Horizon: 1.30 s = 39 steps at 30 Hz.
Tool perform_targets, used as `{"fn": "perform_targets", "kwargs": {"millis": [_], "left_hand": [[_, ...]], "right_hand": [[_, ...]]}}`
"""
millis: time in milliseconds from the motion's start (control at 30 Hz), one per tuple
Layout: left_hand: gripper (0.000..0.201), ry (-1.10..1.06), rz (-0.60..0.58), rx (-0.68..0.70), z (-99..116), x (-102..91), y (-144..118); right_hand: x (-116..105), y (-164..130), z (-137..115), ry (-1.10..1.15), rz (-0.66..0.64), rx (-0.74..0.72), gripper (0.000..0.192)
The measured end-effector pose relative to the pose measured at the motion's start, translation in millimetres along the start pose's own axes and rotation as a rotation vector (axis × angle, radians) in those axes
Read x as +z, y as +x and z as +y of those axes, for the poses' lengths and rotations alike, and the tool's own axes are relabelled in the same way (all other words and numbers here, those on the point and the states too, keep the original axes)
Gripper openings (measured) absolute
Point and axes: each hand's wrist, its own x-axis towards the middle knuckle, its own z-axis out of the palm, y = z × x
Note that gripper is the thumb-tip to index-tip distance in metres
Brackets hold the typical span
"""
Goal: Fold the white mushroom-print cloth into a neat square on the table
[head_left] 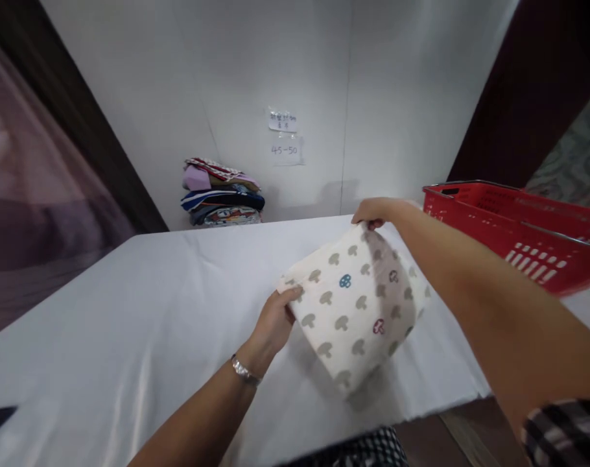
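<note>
A folded white cloth (351, 311) printed with grey mushrooms, plus a blue and a red one, is held tilted over the white-covered table (178, 324). My left hand (274, 319), with a silver watch at the wrist, pinches its left corner, thumb on top. At the cloth's far corner, my right hand (373, 213) grips the edge with fingers curled round it. The underside of the cloth is hidden, and I cannot tell whether its lower part touches the table.
A stack of folded clothes (223, 193) stands at the back against the pale wall (397, 97). To the right sits a red plastic basket (494, 224), close to my right forearm. Two paper labels (286, 150) are on the wall, the lower reading 45-50. A purplish curtain (37, 214) hangs at left.
</note>
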Motion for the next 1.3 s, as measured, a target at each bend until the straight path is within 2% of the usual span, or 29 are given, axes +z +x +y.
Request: {"fn": "perform_targets", "kwargs": {"millis": [100,167,267,333,433,567,633,733,833,900,967,1067,1200,1300], "left_hand": [[0.035,0.073,0.173,-0.157,-16,-44.9,13],[0.041,0.126,0.231,-0.173,-22,-68.5,20],[0.06,0.284,0.374,-0.108,-24,-88.4,31],[0.067,0.485,0.433,-0.051,-24,-93.5,39],[0.06,0.781,0.34,-0.005,-23,-95.7,51],[0.042,1.032,0.248,0.021,-27,-96.8,60],[0.041,1.093,0.25,0.056,-28,-97.6,61],[0.037,1.141,0.237,0.112,-30,-99.0,63],[0.028,1.161,0.227,0.151,-32,-100.6,64],[0.025,1.165,0.221,0.171,-32,-101.5,64],[0.026,1.171,0.207,0.183,-33,-102.2,64],[0.027,1.214,0.193,0.217,-33,-102.4,62],[0.023,1.317,0.164,0.372,-32,-102.3,62],[0.022,1.398,0.13,0.484,-30,-101.5,63]], "right_hand": [[64,27,-6,0.161,-0.121,0.028,0.036],[100,39,-4,0.175,-0.117,0.021,0.041],[126,46,-1,0.164,-0.093,-0.018,0.045],[130,46,2,0.153,-0.059,-0.064,0.044],[132,43,9,0.126,-0.035,-0.105,0.047],[144,41,24,0.156,-0.052,-0.124,0.061],[153,41,29,0.197,-0.037,-0.136,0.058],[165,43,33,0.233,0.014,-0.129,0.042],[177,46,35,0.269,0.179,-0.121,0.026],[184,49,37,0.303,0.287,-0.126,0.023],[188,52,38,0.328,0.334,-0.124,0.024],[188,53,40,0.341,0.27,-0.112,0.027],[179,49,39,0.379,0.105,-0.128,0.032],[173,47,36,0.351,0.098,-0.19,0.056]]}}
